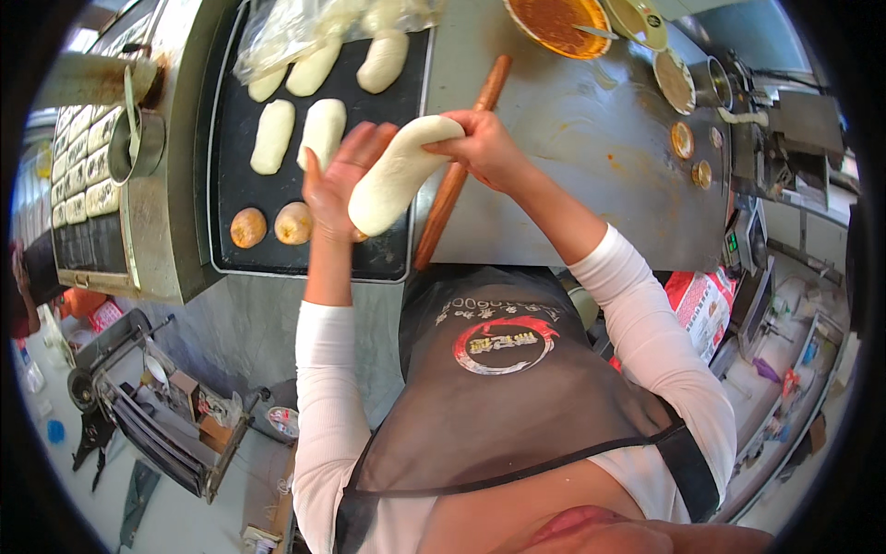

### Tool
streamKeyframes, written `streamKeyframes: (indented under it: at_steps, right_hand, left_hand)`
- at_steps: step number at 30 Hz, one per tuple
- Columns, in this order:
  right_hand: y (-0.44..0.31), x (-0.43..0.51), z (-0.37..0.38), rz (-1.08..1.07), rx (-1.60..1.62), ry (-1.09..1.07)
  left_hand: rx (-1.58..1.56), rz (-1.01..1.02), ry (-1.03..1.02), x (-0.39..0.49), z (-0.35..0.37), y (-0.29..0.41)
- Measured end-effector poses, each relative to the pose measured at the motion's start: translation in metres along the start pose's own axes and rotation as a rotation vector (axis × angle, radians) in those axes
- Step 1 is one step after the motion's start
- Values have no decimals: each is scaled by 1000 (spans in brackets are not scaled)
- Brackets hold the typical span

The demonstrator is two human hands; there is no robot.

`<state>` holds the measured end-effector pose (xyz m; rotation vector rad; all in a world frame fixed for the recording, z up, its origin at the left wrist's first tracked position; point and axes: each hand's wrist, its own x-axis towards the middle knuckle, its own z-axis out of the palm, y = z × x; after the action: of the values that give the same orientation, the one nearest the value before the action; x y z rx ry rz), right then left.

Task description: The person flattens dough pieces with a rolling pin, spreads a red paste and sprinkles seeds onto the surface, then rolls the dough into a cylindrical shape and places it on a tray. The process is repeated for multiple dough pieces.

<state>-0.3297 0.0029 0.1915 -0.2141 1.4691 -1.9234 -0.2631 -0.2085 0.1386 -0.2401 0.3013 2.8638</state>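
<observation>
Between thumb and fingers, my right hand (484, 149) grips one end of a long piece of white dough (401, 173). The dough slants down to the left, above the edge of a black baking tray (311, 266). My left hand (339, 180) is beside it, palm up with the fingers apart; whether it touches the dough I cannot tell. Several other oblong dough pieces (272, 137) lie on the tray, the far ones partly under clear plastic film (284, 41). Round yellowish dough balls (248, 228) sit at the near end, one mostly hidden behind the held dough.
A wooden rolling pin (446, 208) lies on the metal worktop (554, 173) beside the tray. At the back are a bowl of reddish-brown filling (554, 24) and a bowl of pale powder or paste (673, 82). A metal pot (142, 142) stands left of the tray.
</observation>
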Motion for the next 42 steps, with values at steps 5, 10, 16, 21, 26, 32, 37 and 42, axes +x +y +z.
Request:
streamKeyframes:
  at_steps: [5,10,16,21,26,32,37,42]
  right_hand:
    - [42,-92,-108,-244,-664,-35]
    - [81,-116,-257,-326,-1644,488]
    - [113,-57,-191,-707,-1320,18]
    - [112,-198,-234,-485,-1538,-393]
    - [68,-173,-337,-208,-1647,498]
    - [119,-159,-239,-469,-1072,-111]
    - [125,-263,-359,-80,573,291]
    - [90,-348,-457,-107,-458,701]
  left_hand:
    - [-43,-237,3,-13,22,-102]
    - [-15,-4,133,-54,25,-170]
    - [17,277,506,-89,29,-226]
    - [5,333,602,-90,28,-264]
    - [-24,338,452,-90,23,-298]
    - [129,194,267,-44,39,-309]
    - [671,-45,381,27,64,-336]
    - [769,-544,98,120,81,-442]
